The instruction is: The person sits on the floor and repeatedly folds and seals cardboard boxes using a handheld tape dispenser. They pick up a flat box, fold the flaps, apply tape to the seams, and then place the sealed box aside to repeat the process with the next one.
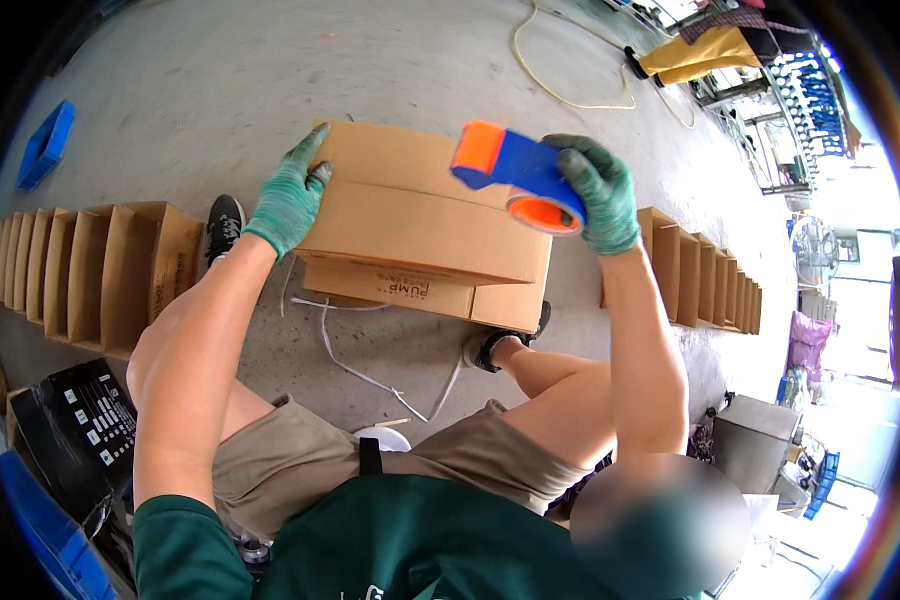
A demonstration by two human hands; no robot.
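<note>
A brown cardboard box [420,215] lies between my feet, its long flaps folded together with a seam across the top. My left hand [292,198], in a green glove with dark fingertips, grips the box's left edge. In my gloved right hand [598,192] is a blue and orange tape dispenser [515,170], raised over the right part of the box. An orange-cored tape roll shows at its lower side. The right fingers wrap round the dispenser and partly hide it. Printed lettering marks the box's near side.
Rows of open cardboard boxes stand at left [90,270] and right [690,270]. A white strap [330,340] lies on the floor near my feet. A blue crate [47,145] is far left, a black box [75,430] near left. Another person [710,55] and a hose [550,90] are far right.
</note>
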